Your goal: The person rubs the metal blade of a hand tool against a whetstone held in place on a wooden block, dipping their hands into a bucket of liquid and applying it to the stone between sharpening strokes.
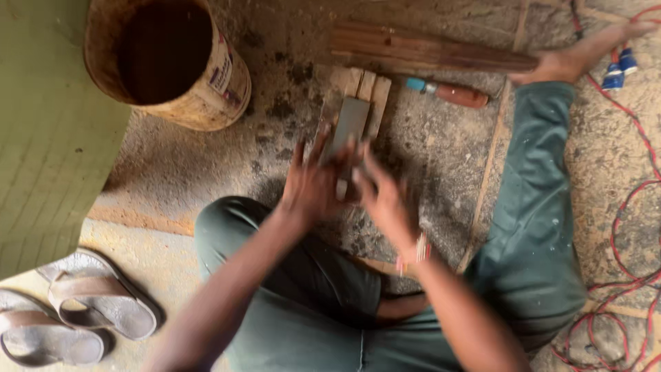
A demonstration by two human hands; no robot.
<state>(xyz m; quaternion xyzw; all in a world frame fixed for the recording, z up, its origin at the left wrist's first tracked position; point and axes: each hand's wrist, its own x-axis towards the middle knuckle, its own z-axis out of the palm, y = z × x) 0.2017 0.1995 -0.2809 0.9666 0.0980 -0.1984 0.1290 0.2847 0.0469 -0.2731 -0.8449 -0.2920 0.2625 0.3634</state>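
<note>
Landmark: the grey stone block (350, 122), a flat oblong lying on the dusty floor (441, 151) straight ahead of the seated person; every place below is given from it.

Left hand (313, 186): at the near end of the block, fingers spread and pressing down on something flat, as if to hold it against the stone.

Right hand (382, 196): just right of the left one, at the same near end, fingers bent over the same piece. Both hands are blurred, so I cannot tell what the small pale thing between them is, nor whether either hand grips it or only bears on it with fingers extended.

Wooden strips (365, 86): under and beside the far end of the block, seemingly bedding it so it sits steady.

Tool with red handle (451, 93): right of the block's far end, laid within arm's reach, blue collar toward the block.

Dark wooden plank (427, 52): beyond the block, lying crosswise; the person's bare foot (585, 52) rests at its right end.

Rusty bucket (169, 58): far left of the block, tipped so its dark mouth faces the camera.

Sandals (76, 310): well to the near left, a pair set aside.

Red cable (633, 207): far right, looping along the floor.
</note>
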